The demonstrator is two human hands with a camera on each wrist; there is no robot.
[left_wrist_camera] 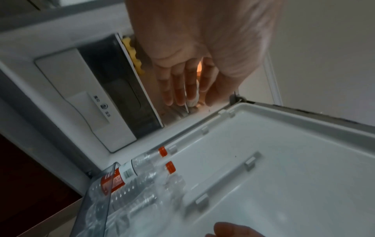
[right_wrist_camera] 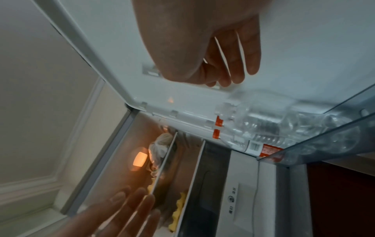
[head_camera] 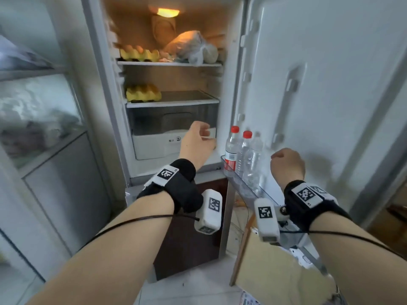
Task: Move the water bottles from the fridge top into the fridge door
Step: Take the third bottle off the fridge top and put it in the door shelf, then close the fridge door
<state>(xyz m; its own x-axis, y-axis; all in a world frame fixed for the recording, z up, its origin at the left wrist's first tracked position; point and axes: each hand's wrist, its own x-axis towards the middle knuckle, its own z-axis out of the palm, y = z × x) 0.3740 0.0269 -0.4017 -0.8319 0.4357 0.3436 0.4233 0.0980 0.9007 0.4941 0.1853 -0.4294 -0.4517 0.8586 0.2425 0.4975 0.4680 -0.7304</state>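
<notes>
Three clear water bottles stand side by side in the clear shelf (head_camera: 239, 183) low on the open fridge door. The nearest to the fridge is a red-capped bottle with a red label (head_camera: 231, 150); beside it stand a second red-capped bottle (head_camera: 244, 150) and a pale-capped bottle (head_camera: 254, 159). The bottles (left_wrist_camera: 131, 174) also show in the left wrist view, and the bottles (right_wrist_camera: 263, 123) in the right wrist view. My left hand (head_camera: 203, 137) hovers empty before the fridge drawer, left of the bottles, its fingers (left_wrist_camera: 178, 86) straight. My right hand (head_camera: 286, 161) hangs empty just right of the bottles, its fingers (right_wrist_camera: 235, 64) loosely curled.
Inside the lit fridge are yellow egg trays (head_camera: 141, 55) (head_camera: 143, 93), a plastic bag (head_camera: 191, 47) and a white drawer (head_camera: 158, 144). A grey rail (head_camera: 288, 106) crosses the door's inner wall. A cardboard box (head_camera: 275, 267) sits on the floor below the door. A glass cabinet (head_camera: 39, 111) stands left.
</notes>
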